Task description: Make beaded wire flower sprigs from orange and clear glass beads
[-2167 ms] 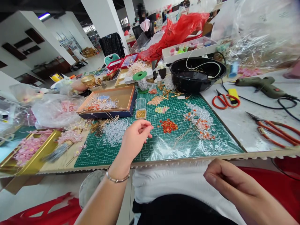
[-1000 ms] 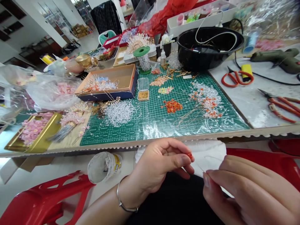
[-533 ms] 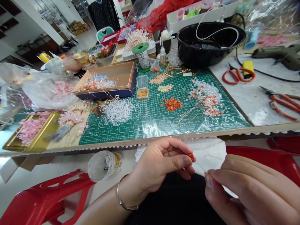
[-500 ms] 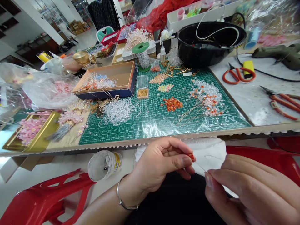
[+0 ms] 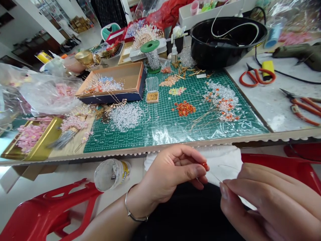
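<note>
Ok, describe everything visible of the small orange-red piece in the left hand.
The small, glossy orange-red piece looks like glass or plastic and shows only in part, so its full shape, and whether it is one bead or several, cannot be told. It is pinched at the tips of the fingers of the left hand, off the gridded green mat, with white cloth behind it. A thin wire runs toward it from the right hand; whether they touch is unclear.
</note>
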Demonstrator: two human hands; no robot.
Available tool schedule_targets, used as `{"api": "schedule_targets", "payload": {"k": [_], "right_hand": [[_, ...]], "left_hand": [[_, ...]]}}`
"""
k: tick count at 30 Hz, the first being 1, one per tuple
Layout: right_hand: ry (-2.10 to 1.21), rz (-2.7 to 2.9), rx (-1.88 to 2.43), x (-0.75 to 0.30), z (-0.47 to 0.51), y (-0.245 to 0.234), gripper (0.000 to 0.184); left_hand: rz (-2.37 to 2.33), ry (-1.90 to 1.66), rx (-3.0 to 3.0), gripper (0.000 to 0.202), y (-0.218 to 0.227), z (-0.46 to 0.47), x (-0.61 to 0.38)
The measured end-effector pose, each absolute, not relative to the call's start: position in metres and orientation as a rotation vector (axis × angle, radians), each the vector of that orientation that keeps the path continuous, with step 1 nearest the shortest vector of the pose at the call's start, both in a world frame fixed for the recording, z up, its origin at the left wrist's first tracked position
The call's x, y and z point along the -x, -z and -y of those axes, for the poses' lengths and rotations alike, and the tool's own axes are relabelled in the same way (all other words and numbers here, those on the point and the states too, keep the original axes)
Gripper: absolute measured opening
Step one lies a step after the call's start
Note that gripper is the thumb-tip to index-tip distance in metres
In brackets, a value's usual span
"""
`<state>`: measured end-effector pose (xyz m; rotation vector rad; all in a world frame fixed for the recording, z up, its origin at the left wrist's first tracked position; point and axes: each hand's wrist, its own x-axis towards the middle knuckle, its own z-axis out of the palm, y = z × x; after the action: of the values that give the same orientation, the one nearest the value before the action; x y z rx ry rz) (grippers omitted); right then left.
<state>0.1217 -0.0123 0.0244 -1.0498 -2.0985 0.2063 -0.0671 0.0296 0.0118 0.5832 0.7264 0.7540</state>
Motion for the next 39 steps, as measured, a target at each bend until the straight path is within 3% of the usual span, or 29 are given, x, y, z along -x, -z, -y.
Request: {"api": "schedule_targets", "payload": {"k": [13,39], "right_hand": [[-0.204,2.115,1.059,-0.12,0.012,-0.025,0.022],[-0.435,2.1,1.161,-0.113,0.012,-0.025,0.015]], "left_hand": [[-0.704,-0.756,-0.576,0.016,-0.011,-0.028,0.069],[-0.648,-0.749,-0.654,0.036,-0.007,-0.024,0.071]]}}
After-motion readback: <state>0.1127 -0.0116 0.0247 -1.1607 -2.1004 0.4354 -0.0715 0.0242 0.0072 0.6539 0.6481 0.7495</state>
